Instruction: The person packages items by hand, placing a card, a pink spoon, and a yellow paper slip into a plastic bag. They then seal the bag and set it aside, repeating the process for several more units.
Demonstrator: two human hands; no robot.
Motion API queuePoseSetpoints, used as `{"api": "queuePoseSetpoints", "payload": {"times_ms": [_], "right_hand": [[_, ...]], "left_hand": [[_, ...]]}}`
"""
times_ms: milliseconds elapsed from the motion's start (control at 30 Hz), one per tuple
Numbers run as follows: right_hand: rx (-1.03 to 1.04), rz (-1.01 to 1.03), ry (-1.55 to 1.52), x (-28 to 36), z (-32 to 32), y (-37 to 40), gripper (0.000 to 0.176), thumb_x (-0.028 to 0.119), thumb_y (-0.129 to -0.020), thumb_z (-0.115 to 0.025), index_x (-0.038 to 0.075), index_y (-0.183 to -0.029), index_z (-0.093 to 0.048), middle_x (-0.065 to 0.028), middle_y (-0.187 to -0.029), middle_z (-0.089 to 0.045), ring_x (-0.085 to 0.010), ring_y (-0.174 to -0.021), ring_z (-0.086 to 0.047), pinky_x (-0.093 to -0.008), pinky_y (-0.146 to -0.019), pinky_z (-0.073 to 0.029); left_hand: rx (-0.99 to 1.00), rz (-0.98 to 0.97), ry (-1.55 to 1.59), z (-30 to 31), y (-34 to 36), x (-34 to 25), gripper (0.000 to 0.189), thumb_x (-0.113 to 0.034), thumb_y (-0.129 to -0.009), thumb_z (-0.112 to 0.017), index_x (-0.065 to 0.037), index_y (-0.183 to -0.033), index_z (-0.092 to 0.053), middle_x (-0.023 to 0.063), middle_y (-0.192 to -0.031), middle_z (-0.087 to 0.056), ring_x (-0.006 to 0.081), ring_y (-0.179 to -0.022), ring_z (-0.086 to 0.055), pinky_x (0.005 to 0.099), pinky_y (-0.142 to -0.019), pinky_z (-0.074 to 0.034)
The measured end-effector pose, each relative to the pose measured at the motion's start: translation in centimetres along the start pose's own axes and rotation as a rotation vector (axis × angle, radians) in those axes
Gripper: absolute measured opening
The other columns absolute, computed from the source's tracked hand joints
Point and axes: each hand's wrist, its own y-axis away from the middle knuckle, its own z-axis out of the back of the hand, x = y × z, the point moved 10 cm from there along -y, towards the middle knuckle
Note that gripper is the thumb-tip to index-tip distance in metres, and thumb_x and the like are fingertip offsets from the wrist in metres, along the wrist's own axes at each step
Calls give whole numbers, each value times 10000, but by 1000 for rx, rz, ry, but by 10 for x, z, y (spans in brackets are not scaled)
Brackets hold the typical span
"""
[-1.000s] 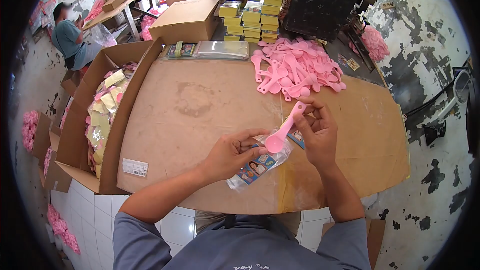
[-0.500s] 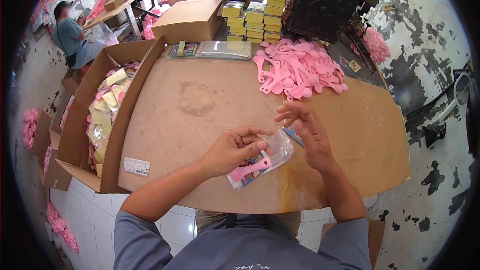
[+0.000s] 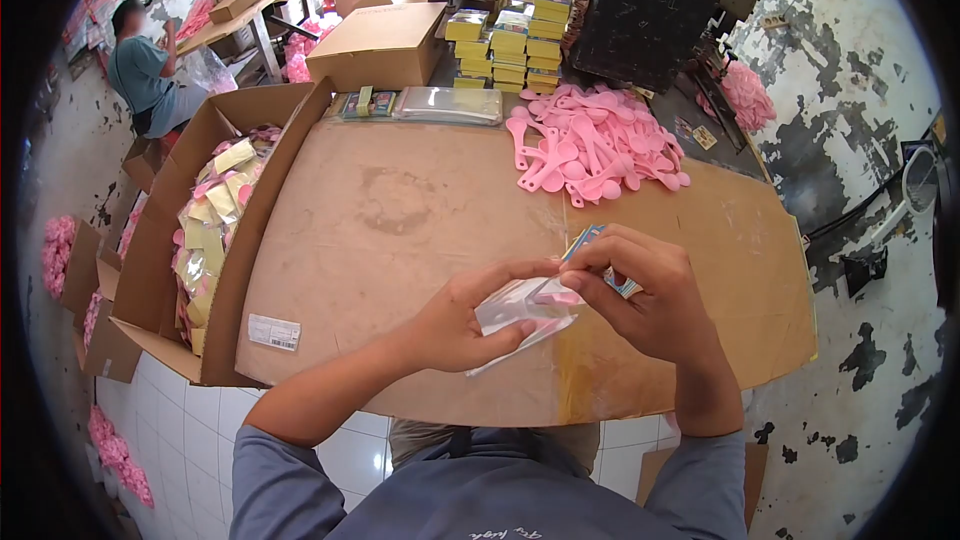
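Over the near middle of the table, my left hand (image 3: 470,312) is closed round a clear plastic bag (image 3: 515,308). Something pink shows faintly through the film. My right hand (image 3: 640,290) pinches a colourful printed card (image 3: 583,242) with blue and yellow on it, close to the bag's upper end. A bit of pink lies beside those fingertips; its kind is partly hidden. Beyond both hands, a heap of pink plastic spoons (image 3: 590,145) rests on the cardboard table cover (image 3: 400,210).
An open carton (image 3: 225,330) of filled packets stands at the left. At the back are a closed box (image 3: 375,45), clear plastic sleeves (image 3: 450,105), stacks of yellow-edged cards (image 3: 508,45) and a black machine (image 3: 645,15). Another person (image 3: 145,70) sits at the far left.
My right hand, loosely curled before, now pinches the printed card at the bag. My left hand has closed on the bag, which has turned and lifted. The pink spoon seen clearly before is mostly covered.
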Motion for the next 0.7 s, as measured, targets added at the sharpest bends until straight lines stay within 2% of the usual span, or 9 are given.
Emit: {"api": "queuePoseSetpoints", "payload": {"times_ms": [67, 133, 167, 233, 333, 433, 633, 667, 700], "right_hand": [[-28, -11, -15, -5, -3, 0, 88, 83, -913, -755, 27, -949, -697, -74, -790, -661, -191, -660, -638, -313, -569, -473], [-46, -20, -36, -10, -5, 1, 88, 83, -921, -748, 27, -967, -697, -76, -796, -666, -188, -640, -625, -308, -559, -466], [-87, -33, -29, -13, -4, 2, 96, 80, -913, -750, 33, -976, -696, -77, -829, -670, -193, -678, -633, -316, -584, -473], [-170, -55, -15, -19, -2, 4, 119, 74, -895, -755, 43, -993, -694, -80, -895, -678, -202, -754, -650, -331, -634, -487], [-222, 299, 412, 15, -7, 5, 192, 62, -833, -777, 64, -1004, -690, -78, -1025, -670, -227, -942, -657, -365, -773, -491], [-196, 356, 563, 19, -26, 6, 217, 96, -788, -773, 64, -984, -686, -78, -1105, -650, -251, -1076, -623, -393, -872, -460], [-118, 431, 812, 12, -52, 13, 210, 171, -799, -728, 47, -957, -666, -76, -1064, -629, -246, -1020, -622, -377, -877, -453], [-130, 368, 761, 6, -47, 10, 186, 154, -800, -723, 47, -937, -655, -80, -1040, -620, -240, -998, -617, -377, -866, -456], [-143, 304, 711, -1, -40, 7, 164, 137, -802, -718, 47, -917, -644, -83, -1016, -610, -235, -976, -613, -377, -855, -459]], "left_hand": [[-63, 16, -54, 1, 0, 4, 429, -122, -989, -674, -16, -1392, -571, 137, -1232, -720, 225, -1152, -695, 352, -992, -540], [-42, 60, -4, 1, -1, 11, 417, -49, -994, -645, 17, -1394, -550, 131, -1162, -743, 207, -1109, -715, 316, -964, -554], [-31, 82, 22, 0, -1, 14, 413, -13, -996, -631, 33, -1396, -539, 128, -1126, -754, 198, -1087, -725, 299, -950, -561], [-92, 117, 71, 2, 1, 21, 417, -37, -994, -641, 2, -1401, -556, 111, -1054, -776, 159, -979, -742, 298, -881, -581], [-124, 156, 76, 6, 3, 23, 435, -36, -983, -648, -7, -1407, -558, 106, -998, -788, 122, -897, -747, 295, -830, -594], [-126, 126, -1, 6, 4, 18, 464, -19, -961, -653, -1, -1412, -550, 111, -958, -788, 122, -820, -750, 301, -778, -605], [-93, 52, -264, 0, 8, 17, 523, -19, -927, -665, -8, -1434, -536, 111, -919, -783, 175, -716, -756, 323, -670, -625], [-67, 51, -286, -3, 8, 17, 529, -22, -925, -667, -10, -1437, -535, 112, -914, -782, 186, -713, -758, 328, -660, -628], [-47, 70, -274, -4, 7, 16, 525, -19, -929, -671, -3, -1436, -536, 105, -911, -784, 162, -739, -756, 304, -687, -616]]}}
